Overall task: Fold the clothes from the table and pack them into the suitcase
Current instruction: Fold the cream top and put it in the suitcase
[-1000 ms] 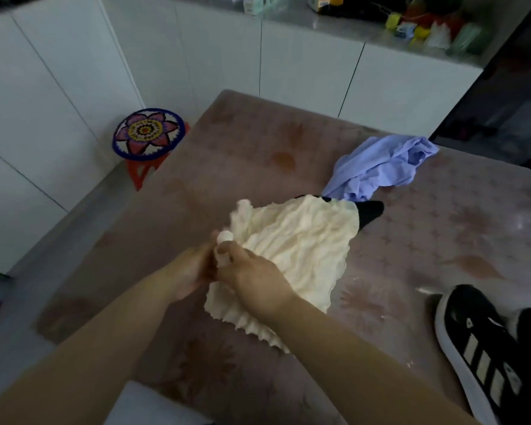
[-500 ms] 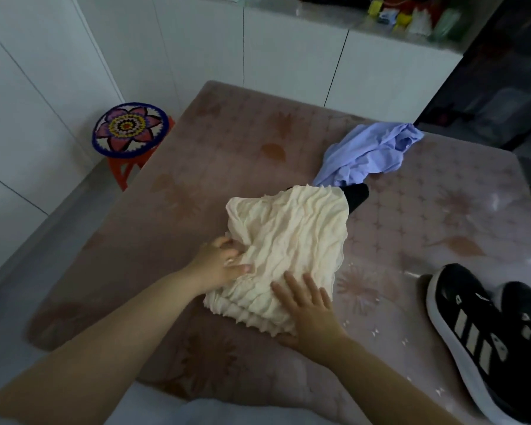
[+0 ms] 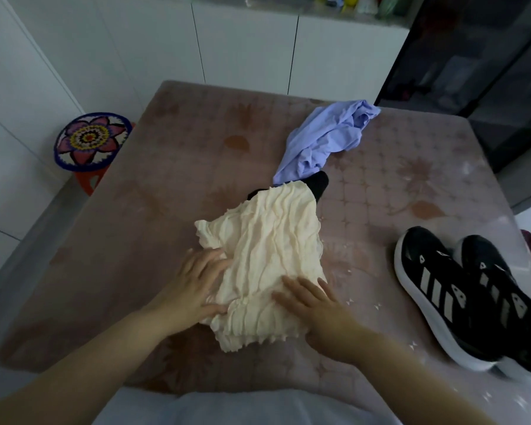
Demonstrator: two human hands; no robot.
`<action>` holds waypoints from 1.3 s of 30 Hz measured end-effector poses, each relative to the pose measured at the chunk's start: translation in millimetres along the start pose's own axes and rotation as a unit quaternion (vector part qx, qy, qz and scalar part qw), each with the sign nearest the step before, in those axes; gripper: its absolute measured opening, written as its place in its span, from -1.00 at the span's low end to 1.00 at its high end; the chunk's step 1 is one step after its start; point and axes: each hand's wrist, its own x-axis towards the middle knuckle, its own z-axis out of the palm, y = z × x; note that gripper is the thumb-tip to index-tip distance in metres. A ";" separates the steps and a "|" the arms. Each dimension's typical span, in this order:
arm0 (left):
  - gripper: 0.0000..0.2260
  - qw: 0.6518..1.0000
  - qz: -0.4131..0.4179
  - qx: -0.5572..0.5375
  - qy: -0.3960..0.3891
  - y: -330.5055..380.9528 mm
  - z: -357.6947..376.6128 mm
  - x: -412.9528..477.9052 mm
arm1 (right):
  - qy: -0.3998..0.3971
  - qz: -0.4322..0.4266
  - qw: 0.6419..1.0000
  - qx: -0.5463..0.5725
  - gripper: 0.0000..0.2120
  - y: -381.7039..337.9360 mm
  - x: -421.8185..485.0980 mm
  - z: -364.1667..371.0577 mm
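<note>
A cream crinkled garment [image 3: 264, 259] lies folded in the middle of the pink patterned table [image 3: 172, 185]. My left hand [image 3: 196, 286] rests flat on its left edge with fingers spread. My right hand [image 3: 316, 308] presses flat on its near right corner. A black garment [image 3: 318, 183] pokes out from under the cream one's far end. A crumpled lilac garment [image 3: 325, 139] lies further back on the table. No suitcase is in view.
A pair of black sneakers with white stripes [image 3: 460, 299] stands on the table's right side. A round stool with a flower pattern [image 3: 89, 141] sits on the floor at the left. White cabinets [image 3: 246, 47] run behind the table.
A second ago both hands held the garment's corner together; they have since laid it down and spread out flat on the cloth, the right hand moving to the near right corner.
</note>
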 end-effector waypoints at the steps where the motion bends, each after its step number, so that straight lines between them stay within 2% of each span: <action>1: -0.29 0.999 0.030 0.044 -0.008 2.9 0.6 -1.0 | 0.004 0.014 0.999 -0.029 0.10 0.1 -2.6 11.5; 3: -0.32 0.992 0.071 0.084 -0.060 13.6 1.2 -2.3 | 0.009 0.002 0.999 -0.046 0.16 0.3 -5.0 22.0; 6: -0.19 0.986 0.083 0.056 -0.131 24.8 12.6 -4.6 | 0.047 -0.011 0.998 -0.035 0.06 0.4 -2.2 25.9; 8: -0.11 0.985 0.053 0.027 -0.161 25.2 23.6 -5.0 | 0.065 -0.002 0.998 -0.004 -0.22 -0.6 1.8 14.2; 9: -0.10 0.989 0.046 0.019 -0.138 24.7 28.1 -3.2 | 0.095 -0.002 0.995 0.028 -0.38 0.6 4.7 11.3; 10: -0.12 0.993 0.050 0.009 -0.108 24.9 30.5 -2.3 | 0.100 0.011 0.993 0.058 -0.44 0.8 5.9 0.4; 11: -0.19 0.995 0.051 -0.002 -0.086 24.3 31.9 -0.8 | 0.073 0.012 0.993 0.089 -0.45 2.9 6.5 -9.7; 13: -0.36 0.995 0.033 -0.078 -0.044 24.5 21.1 3.1 | -0.024 0.019 0.984 0.173 -0.48 10.2 2.6 -30.4; 15: -0.59 0.979 -0.025 -0.192 -0.067 26.4 -2.6 7.4 | -0.057 0.013 0.971 0.231 -0.53 19.9 1.3 -51.5; 18: -0.75 0.939 -0.071 -0.287 -0.179 19.6 -40.0 21.9 | -0.053 0.003 0.941 0.334 -0.73 35.3 -0.4 -74.0; 20: -0.72 0.912 -0.083 -0.328 -0.231 7.6 -66.7 33.7 | 0.011 0.042 0.902 0.429 -0.86 43.2 2.0 -81.6; 22: -0.57 0.874 -0.122 -0.417 -0.217 -3.7 -84.6 49.4 | 0.102 0.102 0.850 0.507 -0.87 48.1 11.1 -83.8; 24: -0.61 0.854 -0.188 -0.463 -0.143 -8.0 -86.2 69.3 | 0.175 0.190 0.808 0.529 -0.88 50.6 27.4 -78.6; 27: -0.57 0.882 -0.274 -0.382 -0.018 -7.7 -65.2 107.1 | 0.219 0.296 0.778 0.508 -0.73 50.3 53.7 -65.4; 30: -0.52 0.885 -0.339 -0.312 0.068 4.2 -44.3 129.8 | 0.223 0.343 0.759 0.505 -0.70 53.3 73.7 -51.0; 31: -0.51 0.894 -0.339 -0.277 0.097 9.7 -38.8 130.8 | 0.220 0.357 0.761 0.495 -0.72 54.0 78.2 -46.9; 33: -0.45 0.935 -0.280 -0.168 0.136 23.7 -30.4 128.0 | 0.215 0.383 0.768 0.466 -0.74 56.0 85.1 -40.7; 35: -0.35 0.966 -0.215 -0.086 0.111 34.5 -21.1 122.6 | 0.216 0.400 0.772 0.444 -0.75 57.7 89.3 -35.3; 39: -0.29 0.972 -0.228 -0.059 0.014 27.4 1.3 119.2 | 0.236 0.405 0.767 0.439 -0.69 56.8 91.4 -31.1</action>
